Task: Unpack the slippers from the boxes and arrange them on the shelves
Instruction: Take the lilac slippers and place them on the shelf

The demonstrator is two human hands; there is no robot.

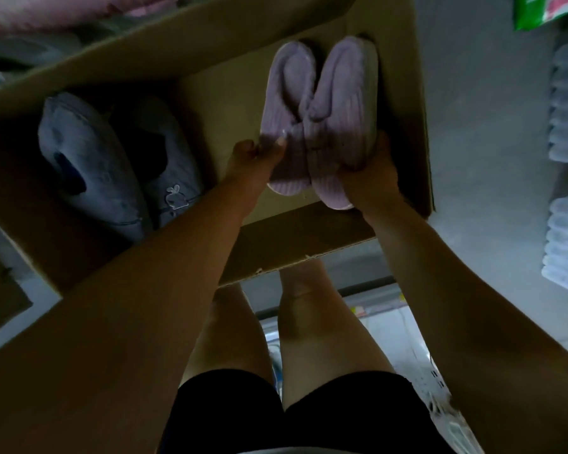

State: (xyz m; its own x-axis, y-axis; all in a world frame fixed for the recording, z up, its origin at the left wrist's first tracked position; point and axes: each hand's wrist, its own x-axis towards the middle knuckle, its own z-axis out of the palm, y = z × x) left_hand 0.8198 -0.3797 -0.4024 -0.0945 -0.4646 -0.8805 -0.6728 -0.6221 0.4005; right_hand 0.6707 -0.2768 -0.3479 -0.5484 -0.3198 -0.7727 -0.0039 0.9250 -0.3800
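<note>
Both arms reach down into the cardboard box [309, 237]. The left hand [254, 158] pinches one side of the purple slippers [318, 109]. The right hand [373, 178] curls round the other side. The pair is inside the box. Near it lie grey-blue slippers [112, 158] with a little bunny on one.

Ribbed plush slippers [318, 116]; seemingly matt cardboard box [404, 103].

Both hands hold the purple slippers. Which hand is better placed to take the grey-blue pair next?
Probably the left hand: it grips the purple slippers on the side facing the grey-blue pair in the cardboard box. The right hand grips the far side and would have to cross over.
</note>
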